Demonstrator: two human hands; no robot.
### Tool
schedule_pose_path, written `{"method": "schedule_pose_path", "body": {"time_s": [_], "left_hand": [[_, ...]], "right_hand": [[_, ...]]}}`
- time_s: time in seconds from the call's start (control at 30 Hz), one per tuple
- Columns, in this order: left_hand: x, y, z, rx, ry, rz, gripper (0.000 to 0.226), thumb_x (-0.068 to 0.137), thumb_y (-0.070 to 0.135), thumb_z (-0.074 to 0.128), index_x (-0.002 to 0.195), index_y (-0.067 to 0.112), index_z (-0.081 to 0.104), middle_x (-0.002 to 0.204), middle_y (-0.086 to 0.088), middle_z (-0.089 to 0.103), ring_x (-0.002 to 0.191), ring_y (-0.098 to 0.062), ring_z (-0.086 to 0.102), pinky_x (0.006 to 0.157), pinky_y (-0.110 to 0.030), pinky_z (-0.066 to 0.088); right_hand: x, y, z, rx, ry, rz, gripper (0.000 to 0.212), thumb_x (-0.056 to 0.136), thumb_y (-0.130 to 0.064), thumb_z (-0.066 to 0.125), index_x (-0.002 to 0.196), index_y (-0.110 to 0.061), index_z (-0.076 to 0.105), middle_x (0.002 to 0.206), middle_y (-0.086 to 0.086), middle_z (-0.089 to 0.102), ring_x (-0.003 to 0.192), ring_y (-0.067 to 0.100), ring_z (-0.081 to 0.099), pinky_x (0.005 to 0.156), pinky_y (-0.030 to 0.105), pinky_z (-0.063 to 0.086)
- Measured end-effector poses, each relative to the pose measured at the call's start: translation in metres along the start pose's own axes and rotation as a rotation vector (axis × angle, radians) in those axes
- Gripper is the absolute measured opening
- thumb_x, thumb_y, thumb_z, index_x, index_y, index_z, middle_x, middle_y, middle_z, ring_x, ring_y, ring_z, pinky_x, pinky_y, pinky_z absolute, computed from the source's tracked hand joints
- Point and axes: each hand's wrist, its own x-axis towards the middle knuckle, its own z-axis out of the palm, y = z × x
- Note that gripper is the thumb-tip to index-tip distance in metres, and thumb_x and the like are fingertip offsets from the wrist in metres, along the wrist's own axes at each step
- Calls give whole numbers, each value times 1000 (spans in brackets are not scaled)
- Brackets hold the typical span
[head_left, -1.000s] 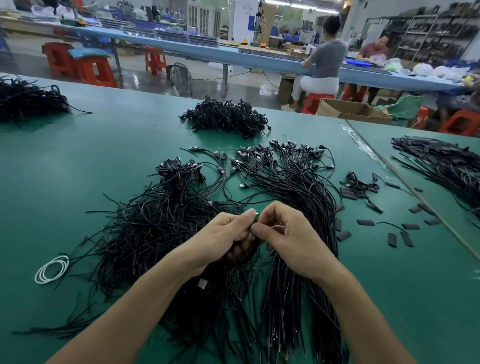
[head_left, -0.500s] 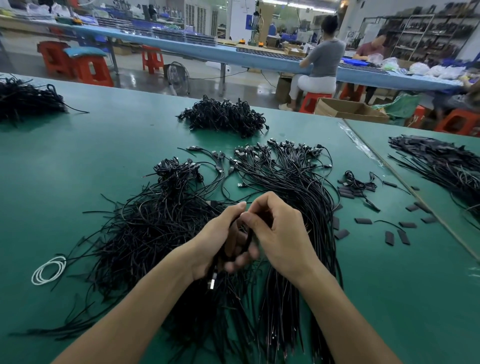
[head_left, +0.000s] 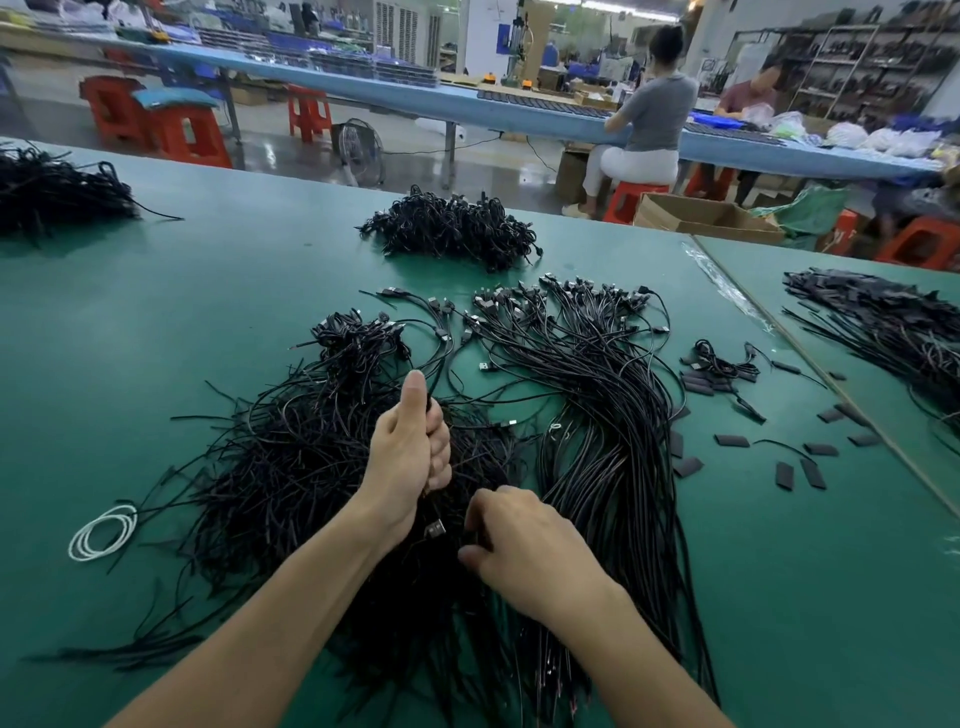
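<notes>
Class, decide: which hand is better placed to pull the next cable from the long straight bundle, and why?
Probably the right hand: it lies beside the straight bundle and only pinches the USB cable, which the left hand grips in its fist.

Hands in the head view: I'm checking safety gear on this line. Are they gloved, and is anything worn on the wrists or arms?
No gloves: the left hand and right hand are bare, with no rings showing. Neither wrist has a watch or band. The left forearm and right forearm are uncovered; no sleeve shows down to the picture's edge.
</notes>
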Motion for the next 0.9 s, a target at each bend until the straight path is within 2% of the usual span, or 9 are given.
{"method": "schedule_pose_path", "body": {"time_s": [0.13,0.3,0.47,0.53,0.6,0.67,0.73,0.83,0.9], "left_hand": [[0,0,0,-12,54,78,53,88,65,43,53,25,39,50,4,42,41,-11,45,33,-21,33],[1,0,0,14,62,130,52,94,60,43,54,26,47,47,3,42,30,-10,33,29,-17,25],[-1,0,0,43,62,54,61,93,66,36,52,23,49,42,2,35,29,-10,27,29,-16,22],[-2,1,2,62,52,-8,68,91,73,26,49,23,48,41,3,32,30,-10,24,30,-17,20],[-3,3,4,94,38,-57,74,95,71,18,48,22,48,41,4,31,31,-10,23,31,-18,20],[-3,4,6,147,11,-66,74,103,59,19,47,22,49,40,5,32,32,-10,23,34,-18,19],[-4,6,9,200,-41,-60,69,104,47,26,46,21,51,40,4,32,32,-12,23,37,-18,18],[-11,7,16,238,-157,-12,53,99,40,34,59,21,63,41,6,36,32,-11,25,36,-17,21],[-15,9,22,209,-215,46,36,91,38,38,81,16,65,43,9,40,32,-4,31,33,-17,26]], "right_hand": [[4,1,6,22,-5,70,21,97,-28,59,116,-18,57,114,4,58,101,26,59,83,39,51],[5,4,5,156,2,163,16,97,-17,54,112,-21,57,110,4,54,97,24,59,82,38,54],[4,10,-13,222,43,228,21,94,-17,55,113,-22,59,108,3,59,95,21,61,85,39,56],[1,17,-27,246,65,249,25,93,-16,55,117,-21,62,108,2,62,89,16,63,79,32,57],[-2,24,-44,274,104,239,27,96,-15,53,119,-19,65,105,0,65,82,9,64,67,16,53],[-5,27,-58,324,190,202,25,99,-15,52,118,-18,68,97,-6,66,73,0,61,56,6,47],[-5,25,-65,417,335,146,22,100,-13,54,114,-18,70,86,-12,64,58,-2,57,50,6,43],[-2,15,-66,623,503,69,19,99,-11,57,105,-20,72,62,-16,60,44,-2,48,43,10,34],[-2,7,-64,654,520,14,19,98,-9,58,104,-19,74,61,-17,58,46,-4,49,44,9,34]]}}
